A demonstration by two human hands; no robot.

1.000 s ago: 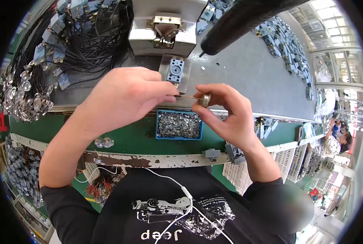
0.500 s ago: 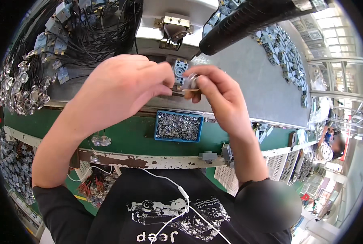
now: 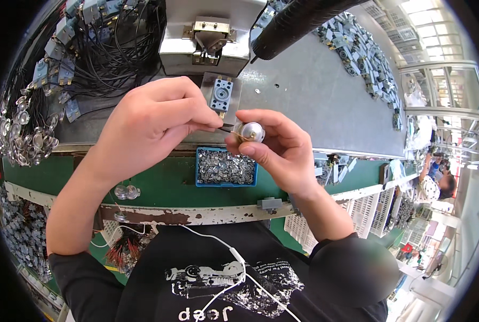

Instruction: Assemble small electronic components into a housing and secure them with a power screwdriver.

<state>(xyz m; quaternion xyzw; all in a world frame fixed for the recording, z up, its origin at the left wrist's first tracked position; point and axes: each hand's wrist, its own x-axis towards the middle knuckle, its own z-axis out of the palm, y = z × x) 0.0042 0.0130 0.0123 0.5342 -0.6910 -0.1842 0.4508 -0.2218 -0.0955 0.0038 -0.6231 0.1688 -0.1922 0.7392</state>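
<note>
My right hand (image 3: pixel 279 147) holds a round, shiny silver metal cap (image 3: pixel 251 132) between thumb and fingers, its domed face turned up. Beside it, my left hand (image 3: pixel 161 121) is closed in a pinch on a thin dark wire-like piece (image 3: pixel 226 128), whose tip meets the cap's left side. Just beyond both hands, a blue-grey rectangular block (image 3: pixel 221 95) with a round centre and brass tabs lies on a small metal plate (image 3: pixel 235 91). Nearer to me than the hands is a blue tray (image 3: pixel 226 185) of small metal pieces.
A press-like machine (image 3: pixel 210 40) stands at the back, with a thick black tube (image 3: pixel 298 29) slanting beside it. Black cables (image 3: pixel 127 53) with blue-grey blocks and silver discs (image 3: pixel 30 129) heap up at left. More blocks (image 3: pixel 357 56) lie far right. One grey part (image 3: pixel 270 204) sits at the near edge.
My right hand has come nearer and rotated, so the silver cap now shows its round face. My left hand keeps its pinch beside it. The whole view has shifted slightly.
</note>
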